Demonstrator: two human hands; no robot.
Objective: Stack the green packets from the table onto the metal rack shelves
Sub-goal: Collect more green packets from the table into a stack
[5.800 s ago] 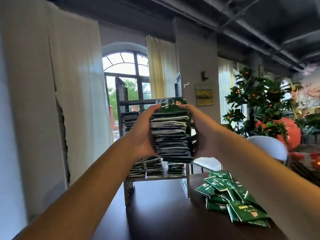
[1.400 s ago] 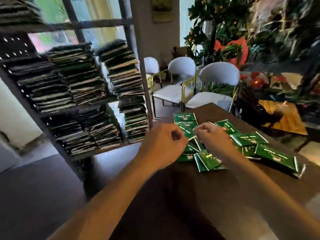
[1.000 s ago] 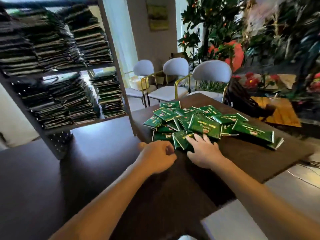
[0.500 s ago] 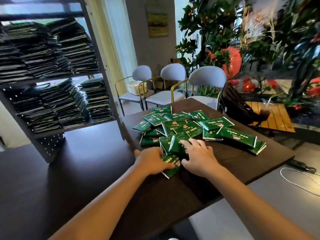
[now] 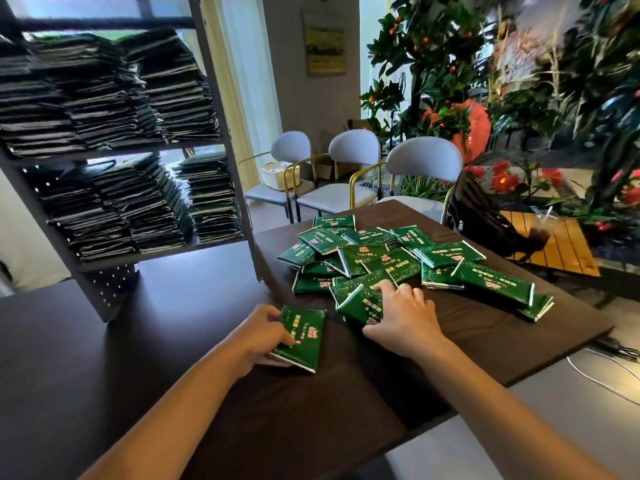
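Observation:
A loose pile of green packets (image 5: 398,258) lies on the dark table (image 5: 173,393). My left hand (image 5: 259,336) grips one green packet (image 5: 303,336) pulled out of the pile toward me, its fingers curled round the near edge. My right hand (image 5: 405,320) grips another green packet (image 5: 362,306) at the pile's near edge, fingers on top and thumb at its near end. The metal rack (image 5: 228,140) stands on the table at the left, its shelves filled with tall stacks of packets (image 5: 114,98).
Three pale chairs (image 5: 422,168) stand beyond the table. A dark bag (image 5: 485,223) hangs off the far right corner. Plants with red flowers (image 5: 512,174) fill the right side. A white cable (image 5: 606,372) lies on the floor by the table's right edge.
My left hand has drawn one packet out of the pile toward me. My right hand has closed on a packet at the pile's near edge. The view dipped slightly.

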